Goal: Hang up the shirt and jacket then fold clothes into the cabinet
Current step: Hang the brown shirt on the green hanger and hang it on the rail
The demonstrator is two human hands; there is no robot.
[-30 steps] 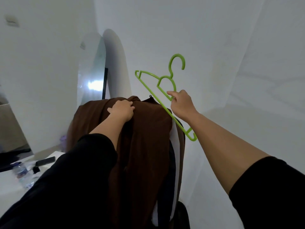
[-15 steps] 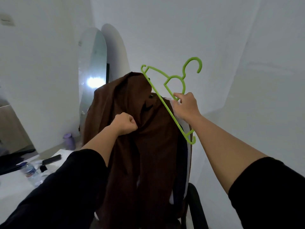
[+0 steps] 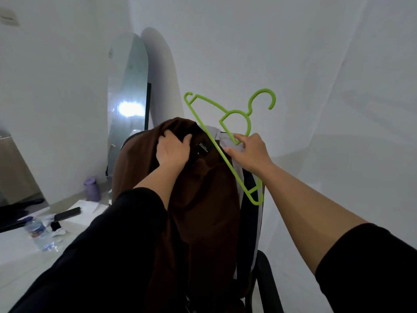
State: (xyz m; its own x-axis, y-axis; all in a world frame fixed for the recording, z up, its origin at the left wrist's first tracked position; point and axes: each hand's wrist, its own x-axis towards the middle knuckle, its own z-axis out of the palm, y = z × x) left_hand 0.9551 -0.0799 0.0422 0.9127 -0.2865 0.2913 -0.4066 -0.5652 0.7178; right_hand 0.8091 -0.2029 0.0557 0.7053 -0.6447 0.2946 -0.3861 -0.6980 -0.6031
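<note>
A brown garment (image 3: 203, 199) hangs over the back of a chair, its neck label facing me. My left hand (image 3: 172, 150) grips the brown fabric at the collar, just left of the label. My right hand (image 3: 252, 152) pinches a lime-green plastic hanger (image 3: 225, 152) near its neck, tilted with the hook up and to the right. The hanger's long bar lies diagonally across the collar. A pale grey garment (image 3: 228, 141) and a dark one (image 3: 249, 222) hang under the brown one on the right side.
A black chair (image 3: 268, 283) carries the clothes. A tall arched mirror (image 3: 128, 105) leans on the white wall behind. On the white table (image 3: 20, 263) at lower left lie a water bottle (image 3: 39, 233), a phone (image 3: 67, 213) and a purple cup (image 3: 92, 188).
My left hand went from a closed fist lower on the fabric up to the collar, which it now grips. The collar now shows its label. The hanger shifted slightly right.
</note>
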